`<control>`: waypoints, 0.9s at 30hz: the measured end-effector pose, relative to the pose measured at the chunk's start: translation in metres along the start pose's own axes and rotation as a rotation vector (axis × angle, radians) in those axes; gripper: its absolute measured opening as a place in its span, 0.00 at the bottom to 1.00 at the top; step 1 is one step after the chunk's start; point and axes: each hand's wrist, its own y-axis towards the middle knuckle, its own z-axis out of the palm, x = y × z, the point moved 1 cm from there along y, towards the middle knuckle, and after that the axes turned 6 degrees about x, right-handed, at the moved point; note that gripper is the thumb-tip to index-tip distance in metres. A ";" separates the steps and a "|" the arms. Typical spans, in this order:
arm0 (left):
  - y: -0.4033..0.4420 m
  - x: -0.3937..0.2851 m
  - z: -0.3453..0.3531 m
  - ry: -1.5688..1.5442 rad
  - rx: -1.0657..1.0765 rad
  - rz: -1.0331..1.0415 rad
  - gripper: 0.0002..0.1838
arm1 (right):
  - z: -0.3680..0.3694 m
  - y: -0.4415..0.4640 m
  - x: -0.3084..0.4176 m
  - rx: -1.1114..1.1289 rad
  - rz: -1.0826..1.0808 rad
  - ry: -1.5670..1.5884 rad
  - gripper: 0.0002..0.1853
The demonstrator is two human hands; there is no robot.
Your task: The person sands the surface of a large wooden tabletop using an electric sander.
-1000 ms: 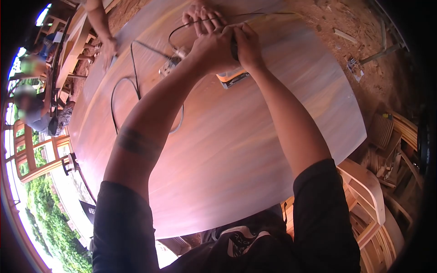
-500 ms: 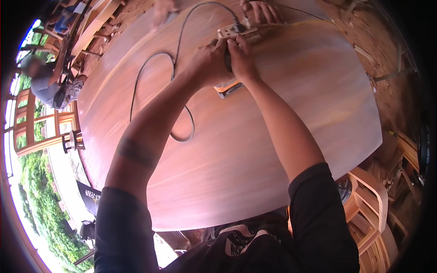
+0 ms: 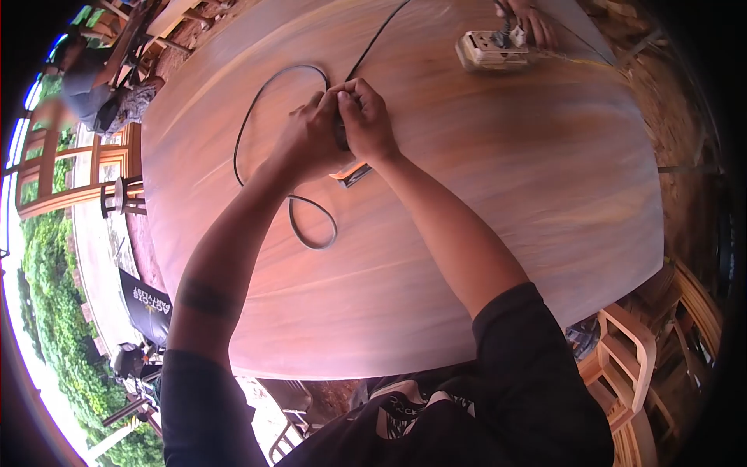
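Both of my hands are closed together over a power sander [image 3: 355, 176], which rests on the large wooden tabletop [image 3: 405, 288]. Only its orange and black lower end shows beneath my palms. My left hand [image 3: 315, 132] wraps it from the left. On the other side, my right hand [image 3: 367, 124] grips it, its fingertips meeting those of the left. A dark cord [image 3: 247, 128] loops over the wood to the left of my hands.
At the far right of the tabletop lies a pale power strip [image 3: 490, 51] with a plug in it, beside another person's hand [image 3: 538, 27]. Someone sits at the upper left [image 3: 89, 82]. Wooden chair frames [image 3: 626, 358] stand at the lower right.
My hands and the sander have moved left across the tabletop, away from the power strip. The power strip and the other person's hand now appear farther right. The view has shifted slightly.
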 end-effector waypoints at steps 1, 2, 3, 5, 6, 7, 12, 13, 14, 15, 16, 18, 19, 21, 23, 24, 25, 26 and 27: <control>-0.010 0.006 -0.005 0.016 0.001 -0.008 0.38 | 0.012 -0.003 0.000 0.017 0.010 0.008 0.10; -0.020 0.010 -0.009 0.032 0.002 -0.014 0.38 | 0.022 -0.008 0.000 0.032 0.030 -0.007 0.10; -0.030 0.013 -0.013 0.041 0.006 -0.035 0.38 | 0.031 -0.013 0.002 0.046 0.050 -0.020 0.10; -0.051 0.022 -0.020 0.062 0.010 -0.073 0.39 | 0.053 -0.023 0.006 0.059 0.067 -0.042 0.09; -0.062 0.026 -0.023 0.076 0.007 -0.090 0.39 | 0.064 -0.029 0.010 0.077 0.071 -0.059 0.09; -0.074 0.030 -0.024 0.089 0.005 -0.105 0.39 | 0.073 -0.036 0.013 0.092 0.076 -0.077 0.09; -0.115 0.029 -0.025 0.092 0.035 -0.099 0.38 | 0.093 -0.071 0.016 0.136 0.074 -0.015 0.09; -0.116 0.020 -0.025 0.096 0.061 -0.122 0.37 | 0.089 -0.076 0.018 0.140 0.075 0.016 0.09; -0.112 0.014 -0.022 0.117 0.047 -0.081 0.37 | 0.083 -0.077 0.018 0.141 0.071 0.047 0.09; -0.104 0.005 -0.017 0.137 0.034 -0.036 0.37 | 0.070 -0.076 0.022 0.128 0.053 0.060 0.09; -0.094 -0.004 -0.013 0.156 0.023 0.010 0.37 | 0.054 -0.072 0.024 0.103 0.047 0.049 0.09; -0.068 -0.028 -0.003 0.089 0.009 0.057 0.37 | 0.020 -0.066 0.026 0.050 0.045 0.022 0.09; -0.052 -0.042 0.001 0.067 0.015 0.072 0.37 | 0.001 -0.061 0.028 0.028 0.041 0.009 0.08; -0.020 -0.060 0.013 0.088 0.061 0.093 0.42 | -0.039 -0.052 0.032 -0.024 0.025 -0.018 0.08; 0.013 -0.082 0.025 0.078 0.055 0.180 0.42 | -0.079 -0.041 0.035 -0.069 0.015 -0.029 0.08; 0.028 -0.098 0.030 0.073 0.050 0.223 0.42 | -0.100 -0.036 0.038 -0.090 0.007 -0.035 0.08; 0.043 -0.117 0.032 0.070 0.072 0.226 0.41 | -0.120 -0.032 0.040 -0.111 0.000 -0.039 0.09; 0.058 -0.130 0.039 0.072 0.079 0.235 0.40 | -0.141 -0.028 0.042 -0.132 -0.006 -0.042 0.09; 0.073 -0.142 0.045 0.075 0.088 0.245 0.40 | -0.160 -0.022 0.044 -0.145 -0.029 -0.020 0.08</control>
